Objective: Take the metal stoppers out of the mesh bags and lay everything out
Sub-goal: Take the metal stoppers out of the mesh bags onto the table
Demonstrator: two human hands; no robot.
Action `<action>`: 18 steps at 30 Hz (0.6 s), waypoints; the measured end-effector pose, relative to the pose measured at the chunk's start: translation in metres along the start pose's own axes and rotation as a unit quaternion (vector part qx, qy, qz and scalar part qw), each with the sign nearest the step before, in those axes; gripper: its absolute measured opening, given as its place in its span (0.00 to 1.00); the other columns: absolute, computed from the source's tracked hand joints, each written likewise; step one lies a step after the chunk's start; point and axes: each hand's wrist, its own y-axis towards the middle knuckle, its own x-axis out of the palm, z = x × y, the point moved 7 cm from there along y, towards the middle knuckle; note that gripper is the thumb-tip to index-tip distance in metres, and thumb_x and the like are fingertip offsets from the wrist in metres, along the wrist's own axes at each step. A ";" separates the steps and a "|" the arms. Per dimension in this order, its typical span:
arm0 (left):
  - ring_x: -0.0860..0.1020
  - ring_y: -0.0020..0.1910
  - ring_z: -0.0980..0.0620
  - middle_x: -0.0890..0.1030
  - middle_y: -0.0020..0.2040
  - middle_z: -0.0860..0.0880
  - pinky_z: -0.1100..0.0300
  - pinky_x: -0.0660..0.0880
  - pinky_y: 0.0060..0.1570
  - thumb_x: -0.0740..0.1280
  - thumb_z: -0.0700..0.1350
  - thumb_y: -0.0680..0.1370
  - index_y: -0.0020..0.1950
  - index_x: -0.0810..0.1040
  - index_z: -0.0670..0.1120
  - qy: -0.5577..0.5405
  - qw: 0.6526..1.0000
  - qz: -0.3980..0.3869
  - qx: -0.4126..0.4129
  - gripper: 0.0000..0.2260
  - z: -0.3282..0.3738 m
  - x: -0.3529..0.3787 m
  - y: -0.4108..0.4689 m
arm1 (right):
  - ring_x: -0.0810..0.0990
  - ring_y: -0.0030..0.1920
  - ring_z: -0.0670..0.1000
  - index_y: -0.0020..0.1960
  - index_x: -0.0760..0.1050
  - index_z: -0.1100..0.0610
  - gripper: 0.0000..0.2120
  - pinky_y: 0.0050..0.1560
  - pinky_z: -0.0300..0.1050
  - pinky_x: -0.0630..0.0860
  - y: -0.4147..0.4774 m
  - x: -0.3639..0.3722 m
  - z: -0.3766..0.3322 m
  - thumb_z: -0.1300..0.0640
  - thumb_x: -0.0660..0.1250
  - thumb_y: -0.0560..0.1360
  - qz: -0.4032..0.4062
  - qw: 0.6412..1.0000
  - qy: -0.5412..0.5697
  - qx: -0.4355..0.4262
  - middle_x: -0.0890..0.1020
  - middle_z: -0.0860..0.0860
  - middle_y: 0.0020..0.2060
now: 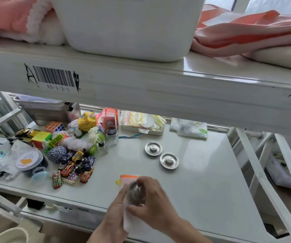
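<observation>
Two round metal stoppers lie flat on the white shelf (202, 181), one (153, 148) a little behind and left of the other (169, 160). Near the shelf's front edge both hands work together on a white mesh bag (129, 223). My left hand (114, 216) holds the bag from the left. My right hand (156, 200) grips a third metal stopper (135, 192) that sticks out of the bag's mouth. Just behind the hands an orange-edged mesh bag (128, 178) lies flat on the shelf.
A heap of toys fills the shelf's left half: toy cars (74, 168), puzzle cubes (41, 137), a yarn ball (56, 153), a small glass jar (112, 136). Packets (142, 122) lie at the back. The upper shelf beam (141, 88) hangs low overhead.
</observation>
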 end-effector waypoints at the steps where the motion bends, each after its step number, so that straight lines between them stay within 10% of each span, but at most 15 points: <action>1: 0.74 0.66 0.37 0.75 0.66 0.34 0.45 0.64 0.71 0.65 0.56 0.77 0.69 0.72 0.37 -0.013 0.999 -0.029 -0.005 0.28 0.001 0.003 -0.002 | 0.73 0.52 0.43 0.57 0.72 0.47 0.24 0.53 0.35 0.71 -0.001 0.006 -0.006 0.41 0.73 0.64 -0.011 1.000 0.001 -0.011 0.77 0.41 0.51; 6: 0.76 0.63 0.36 0.78 0.62 0.33 0.42 0.68 0.68 0.72 0.53 0.72 0.64 0.77 0.35 0.017 0.996 -0.072 0.043 0.27 0.011 0.004 -0.004 | 0.73 0.60 0.46 0.59 0.73 0.48 0.26 0.62 0.39 0.70 0.010 0.017 0.012 0.41 0.73 0.65 -0.086 0.996 -0.012 -0.021 0.76 0.44 0.58; 10: 0.84 0.36 0.43 0.84 0.40 0.37 0.55 0.82 0.37 0.83 0.41 0.51 0.56 0.80 0.36 0.072 0.991 0.004 0.111 0.35 0.019 -0.009 0.004 | 0.73 0.63 0.45 0.65 0.71 0.53 0.32 0.66 0.38 0.68 0.011 0.035 0.002 0.42 0.76 0.65 -0.159 0.985 0.032 -0.054 0.76 0.48 0.61; 14: 0.82 0.32 0.42 0.83 0.35 0.36 0.55 0.80 0.36 0.76 0.35 0.61 0.52 0.78 0.31 0.098 0.984 0.022 0.147 0.22 0.027 -0.010 -0.017 | 0.76 0.62 0.43 0.69 0.72 0.53 0.35 0.66 0.41 0.70 0.042 0.012 0.030 0.40 0.74 0.66 -0.106 0.990 0.087 0.021 0.79 0.48 0.62; 18: 0.80 0.21 0.50 0.82 0.24 0.42 0.66 0.75 0.21 0.65 0.28 0.73 0.41 0.79 0.32 0.147 0.962 0.097 0.207 0.04 0.041 -0.009 -0.039 | 0.71 0.68 0.57 0.70 0.69 0.59 0.37 0.67 0.49 0.67 0.089 -0.034 0.118 0.43 0.76 0.68 0.038 0.980 -0.094 0.170 0.74 0.58 0.67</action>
